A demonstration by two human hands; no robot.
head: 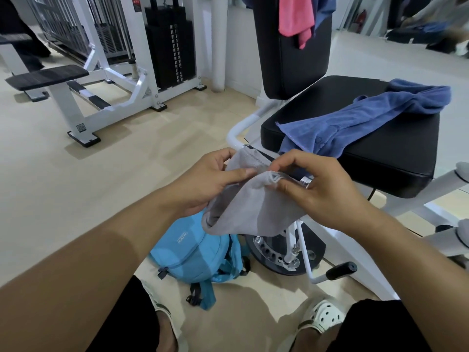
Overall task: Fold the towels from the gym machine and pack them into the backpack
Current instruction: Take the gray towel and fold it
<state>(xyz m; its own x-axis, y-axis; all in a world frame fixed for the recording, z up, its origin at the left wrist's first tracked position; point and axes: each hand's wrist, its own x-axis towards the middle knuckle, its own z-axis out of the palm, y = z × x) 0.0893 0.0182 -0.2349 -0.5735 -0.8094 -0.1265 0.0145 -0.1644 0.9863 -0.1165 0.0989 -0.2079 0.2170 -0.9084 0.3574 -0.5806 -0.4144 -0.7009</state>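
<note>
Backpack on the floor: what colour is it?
Light blue backpack, with dark zipper pulls, seen in the head view.

Single view only, head-mounted, wide-angle. It looks forward and steeply down from standing height onto the black padded machine seat [355, 148], which fills the right-centre at close range. The wearer's forearms enter from the bottom edge below that seat. Straight lines bow toward the frame edges.
</note>
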